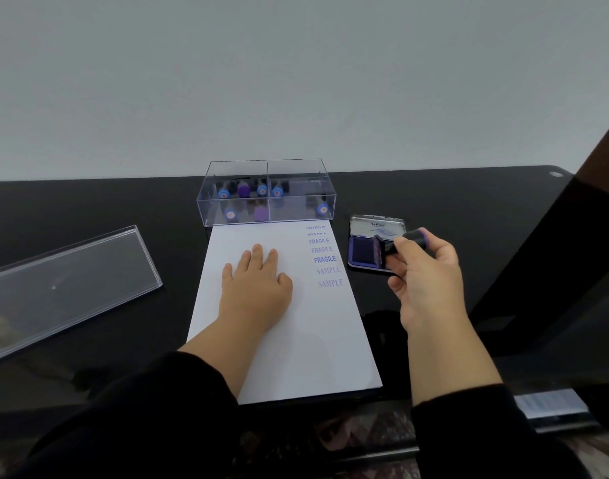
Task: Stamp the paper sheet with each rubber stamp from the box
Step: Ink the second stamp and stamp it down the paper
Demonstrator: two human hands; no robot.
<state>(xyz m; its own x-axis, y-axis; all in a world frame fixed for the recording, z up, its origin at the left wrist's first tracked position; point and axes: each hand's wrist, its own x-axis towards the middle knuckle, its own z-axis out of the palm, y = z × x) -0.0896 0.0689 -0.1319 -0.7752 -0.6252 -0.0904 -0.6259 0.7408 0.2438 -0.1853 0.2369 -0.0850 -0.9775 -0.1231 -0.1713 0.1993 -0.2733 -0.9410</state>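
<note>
A white paper sheet (296, 340) lies on the black table, with several FRAGILE prints and two SAMPLE prints down its right side. My left hand (256, 288) rests flat on the sheet, fingers straight. My right hand (427, 278) grips a black rubber stamp (396, 245) with a purple end, tilted on its side just above the open ink pad (363, 252) to the right of the sheet. At the far end of the sheet stands the clear plastic box (267, 191), holding several stamps with blue and purple tops in its compartments.
The clear box lid (68, 288) lies on the table at the left. A dark upright edge (555, 271) rises at the right. The table's front edge runs just below the sheet, and the wall stands close behind the box.
</note>
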